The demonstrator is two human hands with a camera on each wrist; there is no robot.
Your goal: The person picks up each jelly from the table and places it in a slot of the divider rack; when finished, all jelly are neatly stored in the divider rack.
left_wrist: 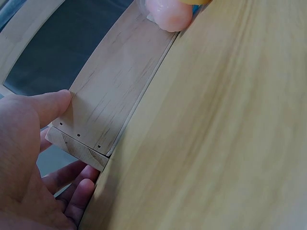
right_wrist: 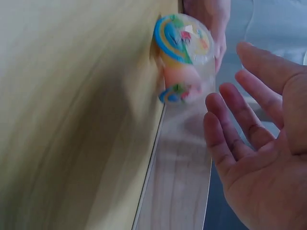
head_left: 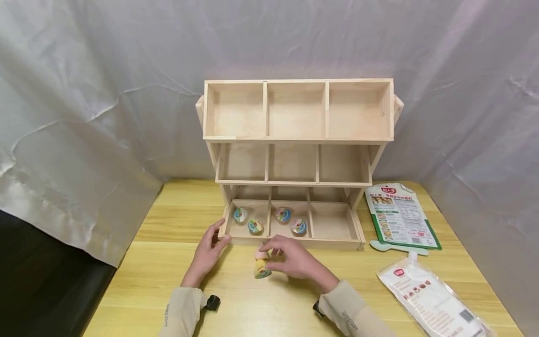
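Observation:
My left hand (head_left: pixel 206 252) holds the lower left front corner of a pale wooden tiered shelf (head_left: pixel 290 242). Its thumb lies against the front board (left_wrist: pixel 112 86), and the other fingers bend around the side. Just in front of the shelf are a pink jelly cup (head_left: pixel 261 254) and a yellow jelly cup (head_left: pixel 261 267), close together, their printed lids showing in the right wrist view. Over them hovers my right hand (head_left: pixel 292 257), fingers spread and apart from the cups in the right wrist view. Jelly cups (head_left: pixel 255 226) sit in pairs in the bottom tier's left and middle compartments.
To the right of the shelf lies a green-edged printed packet (head_left: pixel 397 217), with a pale green spoon-like piece (head_left: pixel 399 248) at its lower edge. A white spouted pouch (head_left: pixel 433 297) lies nearer the front right. Grey sheeting (head_left: pixel 294 37) encloses the wooden table (head_left: pixel 143 276).

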